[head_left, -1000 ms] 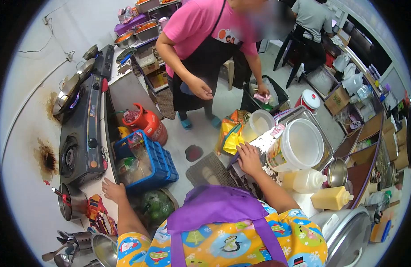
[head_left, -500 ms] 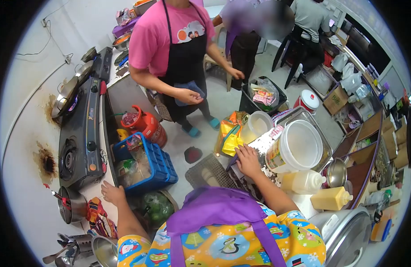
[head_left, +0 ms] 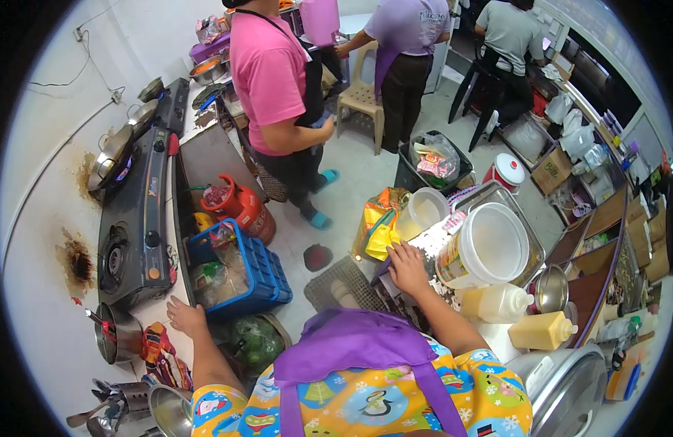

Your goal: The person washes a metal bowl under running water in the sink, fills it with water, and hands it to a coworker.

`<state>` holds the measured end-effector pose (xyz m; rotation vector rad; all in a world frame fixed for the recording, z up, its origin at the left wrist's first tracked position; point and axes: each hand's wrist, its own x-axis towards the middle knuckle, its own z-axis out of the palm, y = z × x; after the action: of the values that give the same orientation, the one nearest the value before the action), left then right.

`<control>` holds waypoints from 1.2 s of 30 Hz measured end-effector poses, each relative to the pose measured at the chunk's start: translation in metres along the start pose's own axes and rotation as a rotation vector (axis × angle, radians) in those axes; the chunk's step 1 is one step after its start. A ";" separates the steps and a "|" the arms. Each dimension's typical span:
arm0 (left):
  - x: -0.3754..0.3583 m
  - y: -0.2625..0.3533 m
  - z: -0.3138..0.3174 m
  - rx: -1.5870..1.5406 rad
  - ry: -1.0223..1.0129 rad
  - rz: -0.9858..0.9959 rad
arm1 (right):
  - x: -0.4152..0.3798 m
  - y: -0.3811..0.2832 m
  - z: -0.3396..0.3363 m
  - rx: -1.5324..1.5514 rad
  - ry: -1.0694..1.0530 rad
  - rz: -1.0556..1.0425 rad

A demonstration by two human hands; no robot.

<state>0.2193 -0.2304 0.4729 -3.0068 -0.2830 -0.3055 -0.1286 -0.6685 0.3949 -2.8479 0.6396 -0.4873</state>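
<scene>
My left hand (head_left: 185, 317) rests flat on the edge of the white counter (head_left: 155, 315), fingers apart and holding nothing. Beside it stand a steel pot (head_left: 119, 336) and a red patterned cloth (head_left: 161, 353), with the gas stove (head_left: 128, 240) just beyond. My right hand (head_left: 408, 266) lies with spread fingers on the corner of the worn table (head_left: 428, 244), also without anything in it. Close to that hand are a large white plastic bucket (head_left: 460, 264), a smaller clear tub (head_left: 424, 211) and a yellow bag (head_left: 378, 237). Two squeeze bottles (head_left: 497, 302) of pale yellow liquid are nearer my forearm.
A blue crate (head_left: 260, 280) and a red gas cylinder (head_left: 252, 211) stand on the floor at left. A person in a pink shirt (head_left: 267, 80) stands ahead; two others are farther back. A black bin (head_left: 409, 171) and a plastic chair (head_left: 362, 102) are beyond the table.
The person in pink has turned toward the back of the room, bringing their arms in. The person in lilac has shifted to the right. My hands stay in place.
</scene>
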 end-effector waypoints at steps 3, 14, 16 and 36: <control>0.000 0.000 0.000 0.008 -0.003 0.002 | 0.000 0.001 0.001 0.009 -0.014 0.008; 0.000 -0.001 -0.002 0.012 -0.004 0.008 | 0.000 0.001 0.003 0.005 0.001 0.008; -0.001 0.001 -0.006 0.015 -0.023 0.002 | 0.000 0.000 0.003 -0.020 0.011 0.000; 0.001 -0.002 -0.003 -0.050 -0.036 -0.029 | 0.002 -0.001 0.003 -0.025 -0.031 -0.030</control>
<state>0.2197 -0.2282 0.4762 -3.0628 -0.3267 -0.2644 -0.1257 -0.6681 0.3929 -2.8863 0.6027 -0.4424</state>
